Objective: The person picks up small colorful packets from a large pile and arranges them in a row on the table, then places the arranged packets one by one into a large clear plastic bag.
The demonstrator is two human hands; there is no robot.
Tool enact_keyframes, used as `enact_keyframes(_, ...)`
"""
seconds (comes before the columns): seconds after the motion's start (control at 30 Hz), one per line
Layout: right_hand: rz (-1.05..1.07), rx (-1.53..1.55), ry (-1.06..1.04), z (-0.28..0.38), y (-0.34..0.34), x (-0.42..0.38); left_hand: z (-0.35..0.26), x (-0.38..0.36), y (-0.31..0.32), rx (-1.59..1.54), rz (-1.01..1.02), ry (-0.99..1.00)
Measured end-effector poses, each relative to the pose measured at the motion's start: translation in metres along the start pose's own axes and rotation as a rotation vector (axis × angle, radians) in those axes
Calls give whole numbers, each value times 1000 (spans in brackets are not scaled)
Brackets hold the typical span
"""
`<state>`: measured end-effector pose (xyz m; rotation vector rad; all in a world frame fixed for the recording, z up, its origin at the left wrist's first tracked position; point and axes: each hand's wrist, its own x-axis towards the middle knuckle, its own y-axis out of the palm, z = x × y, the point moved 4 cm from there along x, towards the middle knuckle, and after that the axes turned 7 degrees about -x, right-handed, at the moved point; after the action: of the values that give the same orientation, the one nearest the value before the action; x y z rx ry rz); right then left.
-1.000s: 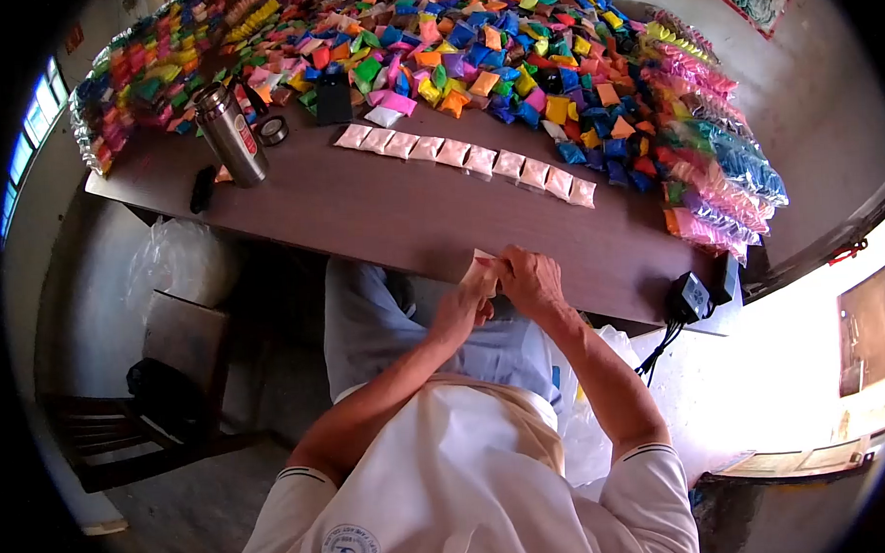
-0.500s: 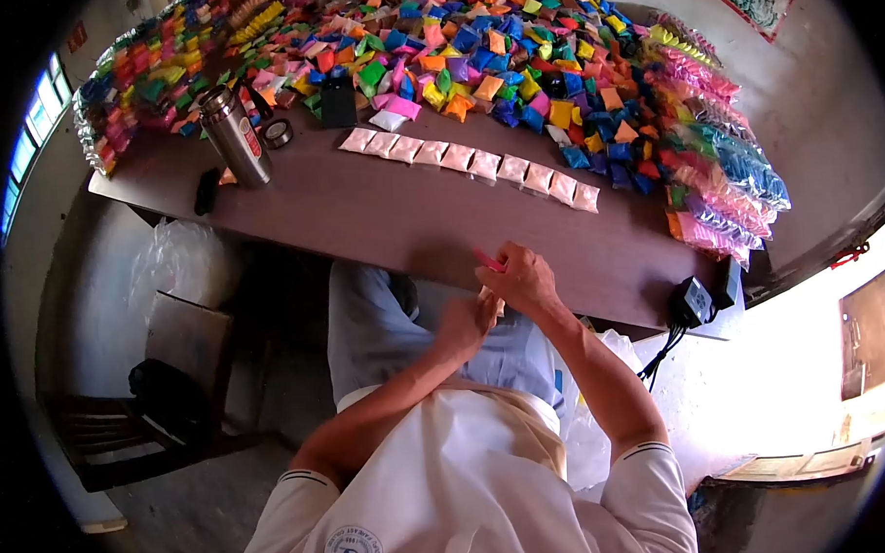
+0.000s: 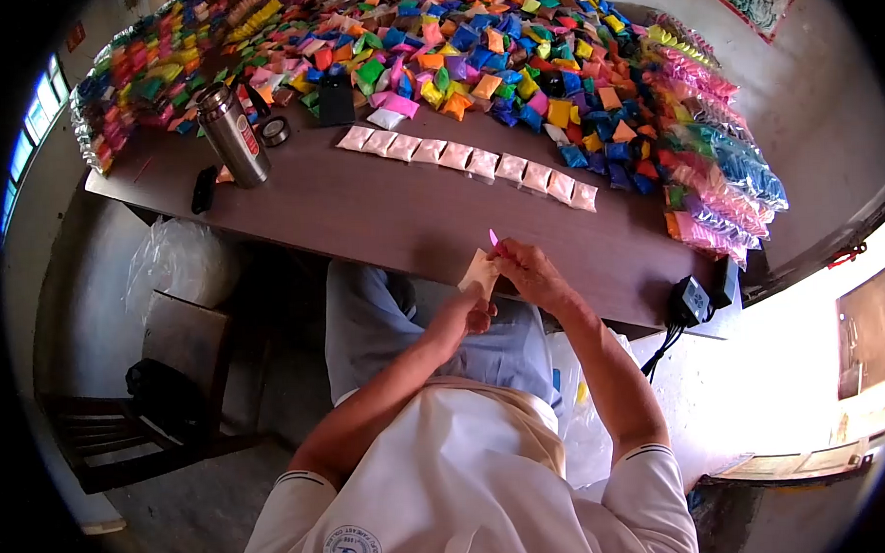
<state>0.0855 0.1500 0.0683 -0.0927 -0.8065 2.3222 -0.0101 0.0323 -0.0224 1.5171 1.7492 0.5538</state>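
My left hand (image 3: 477, 309) holds a small pale peach packet (image 3: 480, 271) at the near edge of the brown table (image 3: 382, 215). My right hand (image 3: 528, 270) pinches the same packet at its top, and a small pink stick (image 3: 494, 240) pokes up from its fingers. Farther back on the table lies a row of several matching peach packets (image 3: 468, 161).
A large heap of coloured packets (image 3: 513, 50) covers the far table, with bundled bags (image 3: 721, 169) on the right. A steel flask (image 3: 231, 134), tape roll (image 3: 275, 130), black box (image 3: 336, 100) and dark phone (image 3: 204, 188) stand left. A power adapter (image 3: 692, 297) hangs right; a chair (image 3: 145, 404) is at left.
The left hand had dropped below the table edge half a second ago; it has now come back up with the peach packet, and the right hand has closed on it again with the pink stick.
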Motion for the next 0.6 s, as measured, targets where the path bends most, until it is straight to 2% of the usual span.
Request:
enact_keyframes(0.03,-1,0,0,8,-4,-1,0,2,-1,68,-33,36)
enact_keyframes(0.1,-107,-358,244,13,-18,-6,-1,3,-3,138,-67,73)
enact_keyframes(0.2,-142,-294,298,2,-27,-13,-1,2,-3,199,-98,125)
enact_keyframes(0.33,-127,-282,276,5,-16,-25,-3,1,1,228,-111,163)
enact_keyframes(0.4,-48,-327,150,9,-9,-25,-5,0,3,252,-113,173)
enact_keyframes(0.5,-70,-457,183,12,3,-23,-6,-1,5,287,-152,178)
enact_keyframes(0.6,-99,-397,158,16,7,-22,-5,0,4,272,-175,190)
